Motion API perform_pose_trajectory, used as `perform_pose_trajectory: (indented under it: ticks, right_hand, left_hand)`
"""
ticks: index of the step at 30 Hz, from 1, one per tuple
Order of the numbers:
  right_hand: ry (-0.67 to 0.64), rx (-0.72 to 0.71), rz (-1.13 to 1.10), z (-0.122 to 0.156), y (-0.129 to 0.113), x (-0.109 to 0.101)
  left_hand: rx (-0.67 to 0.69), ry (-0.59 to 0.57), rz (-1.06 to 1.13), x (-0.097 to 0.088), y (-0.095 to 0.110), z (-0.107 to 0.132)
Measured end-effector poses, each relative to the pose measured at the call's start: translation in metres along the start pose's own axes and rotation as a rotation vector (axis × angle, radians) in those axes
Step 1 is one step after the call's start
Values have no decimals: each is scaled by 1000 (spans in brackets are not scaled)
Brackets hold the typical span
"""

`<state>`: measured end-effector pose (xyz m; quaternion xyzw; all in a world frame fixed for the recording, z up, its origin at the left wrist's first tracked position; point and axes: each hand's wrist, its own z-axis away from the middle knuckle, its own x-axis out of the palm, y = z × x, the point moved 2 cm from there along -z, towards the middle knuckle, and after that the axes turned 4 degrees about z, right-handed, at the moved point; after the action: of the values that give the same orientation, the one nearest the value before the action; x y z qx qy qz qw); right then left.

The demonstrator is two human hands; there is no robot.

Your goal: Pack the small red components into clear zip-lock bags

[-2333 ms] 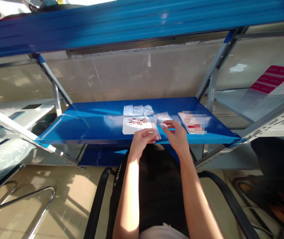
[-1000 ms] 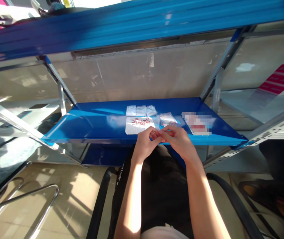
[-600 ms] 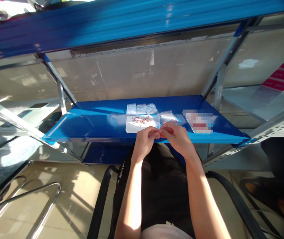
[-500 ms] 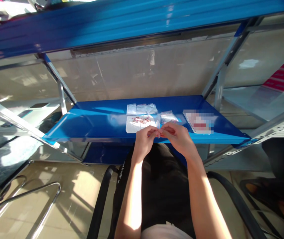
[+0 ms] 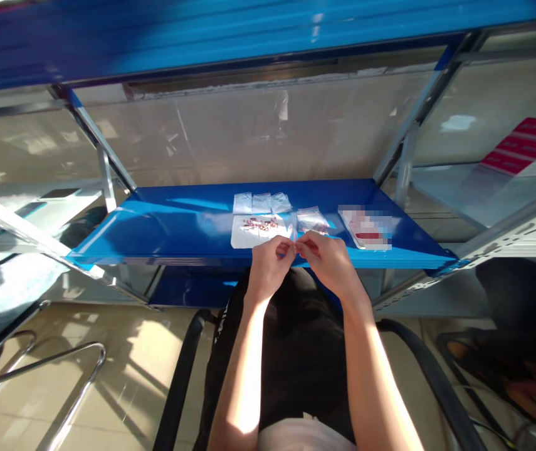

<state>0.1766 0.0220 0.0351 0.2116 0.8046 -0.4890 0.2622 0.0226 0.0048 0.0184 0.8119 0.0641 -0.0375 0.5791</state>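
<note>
My left hand (image 5: pixel 270 266) and my right hand (image 5: pixel 326 257) meet at the shelf's front edge, fingertips pinched together. Between them is a small see-through plastic piece (image 5: pixel 294 229), mostly hidden by the fingers; its exact kind is unclear. Just beyond my left hand, a white sheet (image 5: pixel 243 238) lies flat with several small reddish-brown pieces (image 5: pixel 259 225) scattered on it. Behind the sheet, three small clear plastic bags (image 5: pixel 261 203) lie in a row. Past my right hand rests another clear bag (image 5: pixel 312 218) with some reddish bits showing at it.
A blue metal shelf (image 5: pixel 178 232) carries these things. To the right lies a flat packet (image 5: pixel 350 220), partly blurred out. Another blue shelf (image 5: pixel 249 37) spans overhead. Metal posts (image 5: pixel 397 144) stand at both sides, and black chair armrests (image 5: pixel 185 363) flank my legs.
The view has shifted slightly, so the shelf and its things sit a little further left. My hands stay pinched together, and less of the plastic piece shows below the fingertips.
</note>
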Motion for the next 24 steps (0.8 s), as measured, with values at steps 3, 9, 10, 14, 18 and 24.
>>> perform_pose_trajectory:
  ticks: [3,9,10,14,18,24]
  right_hand:
    - [35,-35,68,1,-7,2]
    - [94,-22,289,3,-12,11]
    - [96,-12,327,3,-12,12]
    - [93,17,441,4,-17,11]
    - [57,56,452,3,-24,8]
    - [1,-34,241,-1,-26,8]
  left_hand:
    - [18,49,-46,1,5,1]
    - [88,76,-139,1,7,1]
    - [108,78,-159,0,6,1]
    - [198,108,-299,-4,3,0]
    - [223,141,-388,-7,5,0]
    - [60,61,-39,-9,2,-3]
